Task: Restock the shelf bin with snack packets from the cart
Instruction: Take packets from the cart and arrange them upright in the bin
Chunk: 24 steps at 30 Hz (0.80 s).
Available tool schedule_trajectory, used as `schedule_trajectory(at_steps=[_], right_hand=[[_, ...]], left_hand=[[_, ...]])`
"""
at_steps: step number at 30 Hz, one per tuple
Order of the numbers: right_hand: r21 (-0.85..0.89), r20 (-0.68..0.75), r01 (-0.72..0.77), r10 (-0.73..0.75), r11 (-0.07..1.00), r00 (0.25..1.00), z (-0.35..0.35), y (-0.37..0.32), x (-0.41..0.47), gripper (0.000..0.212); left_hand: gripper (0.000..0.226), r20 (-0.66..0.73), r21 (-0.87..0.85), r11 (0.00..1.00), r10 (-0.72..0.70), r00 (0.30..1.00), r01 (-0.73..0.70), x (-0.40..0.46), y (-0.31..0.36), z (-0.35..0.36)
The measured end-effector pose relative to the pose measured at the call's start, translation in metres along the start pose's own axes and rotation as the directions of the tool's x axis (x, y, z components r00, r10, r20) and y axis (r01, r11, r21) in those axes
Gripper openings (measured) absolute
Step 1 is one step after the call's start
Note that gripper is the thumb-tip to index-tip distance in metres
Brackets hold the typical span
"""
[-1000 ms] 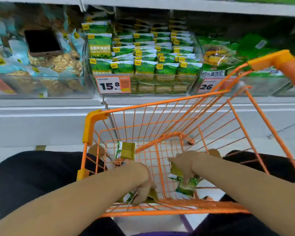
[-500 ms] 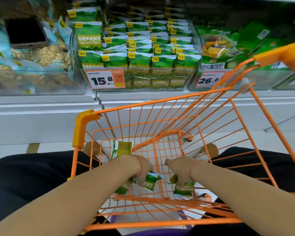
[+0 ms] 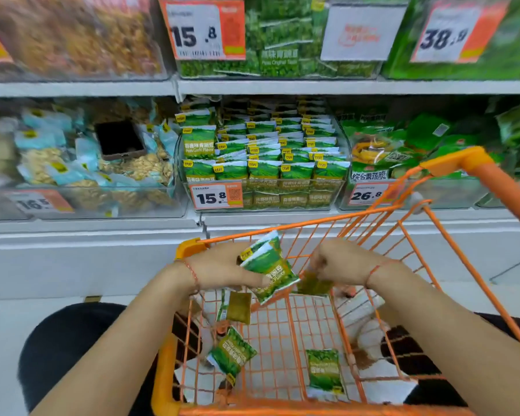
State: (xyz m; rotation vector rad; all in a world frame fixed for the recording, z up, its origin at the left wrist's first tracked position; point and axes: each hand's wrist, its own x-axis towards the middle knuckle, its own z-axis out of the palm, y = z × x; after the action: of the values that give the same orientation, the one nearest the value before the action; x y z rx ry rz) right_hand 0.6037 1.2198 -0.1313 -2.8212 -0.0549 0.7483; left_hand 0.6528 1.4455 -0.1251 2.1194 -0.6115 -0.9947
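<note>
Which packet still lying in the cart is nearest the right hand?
The packet at the cart's front right, lying flat alone; the other two lie along the left side.

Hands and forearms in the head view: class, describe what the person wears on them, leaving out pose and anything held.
Both forearms are bare, with no sleeves in view. The left hand has a thin red string bracelet round its wrist, and the right hand has a matching thin red string round its wrist. No gloves, rings or watch are visible.

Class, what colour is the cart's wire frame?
Orange: the cart shows it clearly in the head view.
</note>
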Motion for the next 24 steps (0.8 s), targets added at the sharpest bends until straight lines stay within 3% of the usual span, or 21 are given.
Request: schedule_trajectory(at_steps=[3,6,7,10,11,12,14,16,19,21,24], right_hand=[[0.22,-0.276,0.07,-0.007,0.973,0.961,-0.039,-0.006,-0.033,0.018],[0.277,-0.554,0.169,0.014,0.946,0.832,-0.042,-0.012,-0.054,0.016],[0.217,-0.663,0.197,-0.004,0.956,0.749,-0.038,-0.015,-0.057,0.016],[-0.066,-0.928,0.329,-0.179,0.942,0.327,-0.016,-0.017,-0.053,0.014],[-0.135,-0.947,0.366,-0.229,0.921,0.227,-0.003,-0.017,-0.048,0.015],[-0.184,-0.947,0.401,-0.271,0.897,0.173,0.009,-0.016,-0.044,0.015],[-0.229,-0.94,0.45,-0.316,0.863,0.127,0.029,-0.016,-0.042,0.016],[-0.244,-0.948,0.46,-0.31,0.854,0.073,0.034,-0.013,-0.04,0.017],[-0.286,-0.948,0.476,-0.319,0.832,-0.011,0.033,-0.013,-0.042,0.02],[-0.351,-0.918,0.505,-0.396,0.789,-0.02,0.036,-0.017,-0.045,0.022],[-0.432,-0.858,0.523,-0.514,0.735,0.014,0.043,-0.027,-0.044,0.026]], left_hand=[[0.016,-0.191,-0.155,0.987,0.002,0.982,-0.032,-0.011,0.002,-0.001],[0.018,-0.342,-0.468,0.881,-0.109,0.933,-0.069,-0.011,0.013,0.013],[0.019,-0.336,-0.589,0.804,-0.154,0.929,-0.08,-0.008,0.017,0.018],[0.027,-0.303,-0.776,0.616,-0.181,0.936,-0.133,-0.009,0.033,0.029],[0.032,-0.304,-0.793,0.591,-0.177,0.936,-0.146,-0.007,0.031,0.034],[0.039,-0.303,-0.815,0.558,-0.181,0.936,-0.156,-0.008,0.035,0.039],[0.061,-0.289,-0.853,0.498,-0.203,0.936,-0.155,-0.008,0.035,0.047],[0.066,-0.276,-0.866,0.477,-0.215,0.937,-0.146,-0.01,0.033,0.048],[0.063,-0.234,-0.791,0.607,-0.186,0.954,-0.076,-0.015,0.027,0.047],[0.061,-0.184,-0.748,0.663,-0.147,0.972,-0.041,-0.016,0.024,0.048],[0.046,-0.147,-0.85,0.523,-0.112,0.983,-0.067,-0.017,0.024,0.045]])
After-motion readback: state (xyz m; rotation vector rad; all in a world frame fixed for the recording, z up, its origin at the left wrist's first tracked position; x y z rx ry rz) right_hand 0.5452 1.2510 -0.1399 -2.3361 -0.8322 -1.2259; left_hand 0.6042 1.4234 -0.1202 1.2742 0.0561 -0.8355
